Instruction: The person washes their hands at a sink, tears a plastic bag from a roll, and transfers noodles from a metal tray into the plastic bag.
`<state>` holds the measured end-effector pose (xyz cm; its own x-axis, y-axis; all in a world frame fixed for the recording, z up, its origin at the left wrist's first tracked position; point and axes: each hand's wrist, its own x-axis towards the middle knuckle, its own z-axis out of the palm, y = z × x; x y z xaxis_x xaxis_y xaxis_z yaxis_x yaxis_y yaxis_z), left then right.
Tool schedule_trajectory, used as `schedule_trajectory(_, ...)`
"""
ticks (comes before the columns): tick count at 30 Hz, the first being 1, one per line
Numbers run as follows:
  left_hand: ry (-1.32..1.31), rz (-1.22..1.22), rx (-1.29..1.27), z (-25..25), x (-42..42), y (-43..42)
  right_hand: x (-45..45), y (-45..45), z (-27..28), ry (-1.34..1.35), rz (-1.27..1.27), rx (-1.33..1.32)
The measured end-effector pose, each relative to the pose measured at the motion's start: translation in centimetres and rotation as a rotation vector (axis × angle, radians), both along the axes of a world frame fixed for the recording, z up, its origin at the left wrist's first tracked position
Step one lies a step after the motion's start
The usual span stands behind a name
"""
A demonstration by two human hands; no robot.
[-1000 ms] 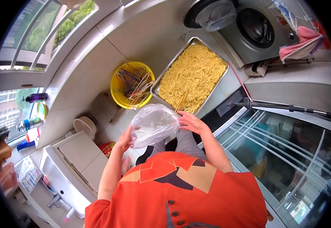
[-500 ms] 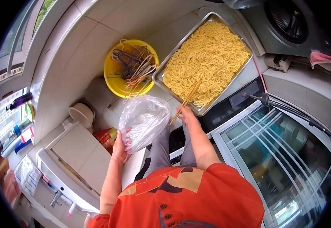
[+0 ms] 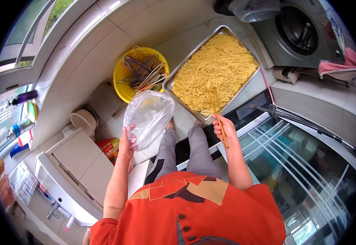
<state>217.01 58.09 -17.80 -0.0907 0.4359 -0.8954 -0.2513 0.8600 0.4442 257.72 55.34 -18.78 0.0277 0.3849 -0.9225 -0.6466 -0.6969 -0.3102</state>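
Note:
My left hand (image 3: 127, 143) grips the lower left side of a clear plastic bag (image 3: 149, 116), which hangs puffed out in front of my legs. In my right hand (image 3: 224, 127) is a pair of chopsticks (image 3: 220, 112), fingers closed around their middle. The chopstick tips point toward the near part of a heap of yellow noodles (image 3: 217, 71); I cannot tell whether they touch it. Those noodles fill a large metal tray (image 3: 167, 85) on the floor beyond my feet.
A yellow basin (image 3: 123, 92) of tangled clothes hangers (image 3: 143, 71) stands left of the tray. On the right are a glass-paned sliding door (image 3: 300, 163) and a front-loading washing machine (image 3: 296, 32). A white sink (image 3: 59, 192) and cabinet (image 3: 80, 159) line the left side.
My right hand has moved right, and the chopsticks have swung to a steeper angle. The bag and my left hand have shifted slightly up and left. The whole view has shifted a little.

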Motion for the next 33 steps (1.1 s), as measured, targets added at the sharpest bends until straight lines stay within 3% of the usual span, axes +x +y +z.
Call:
schedule_trajectory(4, -0.027, -0.004, 0.055, 1.6, 0.9, 1.9, 0.5, -1.4, 4.7, 0.057, -0.003, -0.021)
schedule_trajectory(9, -0.077, -0.056, 0.096, 3.0, 2.0, 3.3, -1.7, -4.6, 8.1, -0.141, 0.139, 0.034)
schedule_trajectory(16, -0.121, 0.047, 0.081, 1.0, 2.5, 6.5, -5.5, -4.5, -2.8, -0.245, 0.755, -0.047)
schedule_trajectory(17, -0.108, 0.038, 0.103, 1.4, 2.9, 7.1, -5.8, -3.5, -4.4, -0.231, 0.745, -0.049)
schedule_trajectory(19, -0.096, 0.028, 0.124, 2.0, 4.1, 8.1, -5.0, -1.6, -7.7, -0.520, 1.049, -0.112)
schedule_trajectory(22, -0.074, 0.020, 0.151, 3.1, 6.2, 8.7, -1.7, -0.7, -8.0, -0.339, 0.704, -0.090)
schedule_trajectory(25, -0.076, 0.067, 0.109, 3.1, 8.5, 8.4, 1.5, -1.1, -4.8, -0.324, 0.842, -0.015)
schedule_trajectory(30, -0.062, 0.084, 0.097, 2.8, 13.3, 8.5, 10.7, -2.4, 2.6, -0.152, 0.812, -0.038)
schedule_trajectory(33, -0.041, 0.098, 0.093, 2.6, 16.2, 8.8, 17.9, -3.0, 1.0, -0.436, 0.761, 0.001)
